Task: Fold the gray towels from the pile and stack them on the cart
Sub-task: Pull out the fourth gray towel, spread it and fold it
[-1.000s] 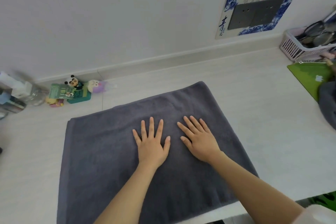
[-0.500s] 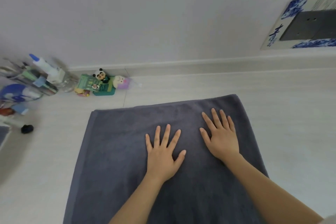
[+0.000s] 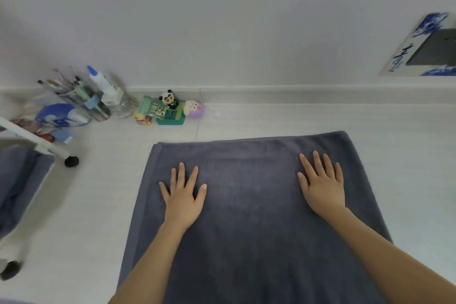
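A gray towel [image 3: 249, 195] lies flat on the white table, folded into a broad rectangle. My left hand [image 3: 183, 195] rests flat on its left part, fingers spread. My right hand [image 3: 323, 182] presses flat on its right part near the far right corner. At the left edge a white cart [image 3: 37, 145] with black wheels holds gray towel fabric [image 3: 14, 180] on its shelf.
By the wall at the back left stand a holder with brushes and pens [image 3: 81, 96], a glue bottle [image 3: 102, 85], a blue packet [image 3: 61, 116] and small toy figures [image 3: 170, 108]. A blue-and-white framed panel [image 3: 429, 49] leans at the right.
My hands have slid apart across the towel, the left one leftward and the right one toward the right edge. The view has turned left, bringing the cart into sight.
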`<action>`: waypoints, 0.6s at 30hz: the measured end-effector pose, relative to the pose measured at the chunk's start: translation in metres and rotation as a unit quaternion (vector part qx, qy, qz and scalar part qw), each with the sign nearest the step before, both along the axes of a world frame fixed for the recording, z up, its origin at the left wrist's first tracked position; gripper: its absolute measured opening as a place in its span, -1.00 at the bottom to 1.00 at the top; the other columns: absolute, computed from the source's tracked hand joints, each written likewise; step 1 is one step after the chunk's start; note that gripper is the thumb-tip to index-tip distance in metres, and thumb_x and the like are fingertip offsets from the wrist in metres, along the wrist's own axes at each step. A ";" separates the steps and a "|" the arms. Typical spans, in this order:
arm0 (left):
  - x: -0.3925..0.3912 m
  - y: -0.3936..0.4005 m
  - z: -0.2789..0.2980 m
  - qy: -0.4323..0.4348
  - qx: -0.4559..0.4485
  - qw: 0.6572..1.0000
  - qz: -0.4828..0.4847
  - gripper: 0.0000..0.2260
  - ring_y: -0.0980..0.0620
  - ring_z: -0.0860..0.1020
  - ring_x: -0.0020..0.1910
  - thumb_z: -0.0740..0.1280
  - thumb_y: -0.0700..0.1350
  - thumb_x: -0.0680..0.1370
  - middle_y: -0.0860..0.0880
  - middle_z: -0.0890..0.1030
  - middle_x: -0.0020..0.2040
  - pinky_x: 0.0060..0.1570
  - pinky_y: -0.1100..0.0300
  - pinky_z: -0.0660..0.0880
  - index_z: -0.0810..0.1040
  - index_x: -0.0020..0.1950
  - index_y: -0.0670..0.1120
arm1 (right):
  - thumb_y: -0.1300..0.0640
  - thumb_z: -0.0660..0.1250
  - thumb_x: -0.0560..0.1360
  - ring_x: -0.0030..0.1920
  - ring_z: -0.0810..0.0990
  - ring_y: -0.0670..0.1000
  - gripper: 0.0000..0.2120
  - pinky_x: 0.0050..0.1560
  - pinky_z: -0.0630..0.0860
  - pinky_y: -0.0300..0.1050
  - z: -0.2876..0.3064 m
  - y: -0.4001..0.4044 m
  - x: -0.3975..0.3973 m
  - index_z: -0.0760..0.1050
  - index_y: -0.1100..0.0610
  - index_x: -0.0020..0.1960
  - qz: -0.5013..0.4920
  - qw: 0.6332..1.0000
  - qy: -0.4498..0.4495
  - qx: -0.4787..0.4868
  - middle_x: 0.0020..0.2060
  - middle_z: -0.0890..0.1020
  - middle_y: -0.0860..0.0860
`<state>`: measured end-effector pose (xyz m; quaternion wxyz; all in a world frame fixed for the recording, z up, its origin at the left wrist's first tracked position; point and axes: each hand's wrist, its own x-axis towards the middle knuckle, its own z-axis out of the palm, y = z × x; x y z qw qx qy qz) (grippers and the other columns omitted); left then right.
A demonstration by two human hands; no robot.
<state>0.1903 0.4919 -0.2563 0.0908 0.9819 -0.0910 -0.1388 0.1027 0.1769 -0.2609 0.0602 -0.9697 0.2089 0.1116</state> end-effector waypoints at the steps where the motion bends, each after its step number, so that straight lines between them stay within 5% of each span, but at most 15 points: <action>1: -0.007 0.005 0.003 -0.020 -0.018 0.999 -0.024 -0.45 0.00 -0.20 0.54 -0.09 0.25 0.59 -0.01 -0.13 0.57 0.44 -0.09 -0.36 0.07 0.55 0.10 | -0.17 -0.25 0.60 0.53 -0.13 0.09 -0.48 0.50 -0.18 0.08 0.004 0.012 -0.007 -0.14 -0.10 0.53 -0.007 1.000 -0.005 0.019 0.54 -0.10 0.01; 4: -0.027 0.025 0.008 -0.060 -0.053 0.994 -0.068 -0.37 -0.03 0.06 0.53 -0.14 0.25 0.50 -0.08 0.18 0.53 0.48 -0.07 -0.25 0.37 0.43 0.01 | -0.12 -0.03 0.59 0.35 0.35 0.21 -0.55 0.34 0.25 0.16 0.010 0.065 -0.045 0.32 -0.06 0.42 0.009 0.994 -0.078 0.079 0.40 0.35 0.09; 6: -0.037 0.043 0.004 -0.046 -0.044 0.994 -0.086 -0.34 -0.04 0.05 0.53 -0.17 0.25 0.49 -0.08 0.18 0.53 0.48 -0.09 -0.22 0.30 0.47 0.01 | -0.20 0.00 0.55 0.13 0.50 0.14 -0.56 0.15 0.40 0.08 0.004 0.097 -0.082 0.47 -0.07 0.27 0.069 0.989 -0.086 0.098 0.18 0.46 0.01; 9: -0.040 0.063 -0.002 -0.001 -0.008 0.992 -0.122 -0.32 0.07 -0.25 0.51 -0.33 0.34 0.44 0.04 -0.12 0.57 0.46 -0.05 -0.33 -0.08 0.53 0.15 | -0.44 -0.02 0.46 0.24 0.39 0.06 -0.39 0.31 0.16 0.02 0.002 0.110 -0.119 0.32 -0.19 0.39 0.153 0.986 0.006 0.066 0.26 0.41 -0.05; 13: -0.043 0.062 0.010 0.016 0.014 0.990 -0.140 -0.13 0.03 -0.13 0.54 -0.52 0.46 0.29 0.09 -0.09 0.57 0.47 -0.02 -0.11 -0.06 0.53 0.21 | -0.49 -0.11 0.43 0.32 0.31 0.09 -0.30 0.37 -0.06 0.06 -0.001 0.076 -0.102 0.09 -0.22 0.48 0.146 0.987 0.066 -0.005 0.30 0.48 -0.01; 15: -0.048 0.052 0.020 0.025 0.022 0.987 -0.159 -0.15 -0.02 -0.04 0.51 -0.48 0.47 0.29 0.09 -0.06 0.57 0.44 -0.02 -0.02 -0.03 0.53 0.25 | -0.51 -0.20 0.41 0.35 0.26 0.13 -0.32 0.35 -0.03 0.10 0.008 0.053 -0.083 0.04 -0.30 0.47 0.087 0.993 0.080 -0.032 0.32 0.47 0.04; 18: -0.059 0.035 0.027 0.059 0.028 0.979 -0.194 -0.38 -0.04 0.00 0.48 -0.19 0.39 0.50 0.05 -0.01 0.55 0.45 0.02 0.05 0.02 0.53 0.22 | -0.41 -0.02 0.46 0.49 0.00 0.15 -0.37 0.42 -0.15 0.12 0.043 0.035 -0.060 -0.01 -0.28 0.48 -0.022 0.997 0.061 -0.052 0.51 0.09 0.07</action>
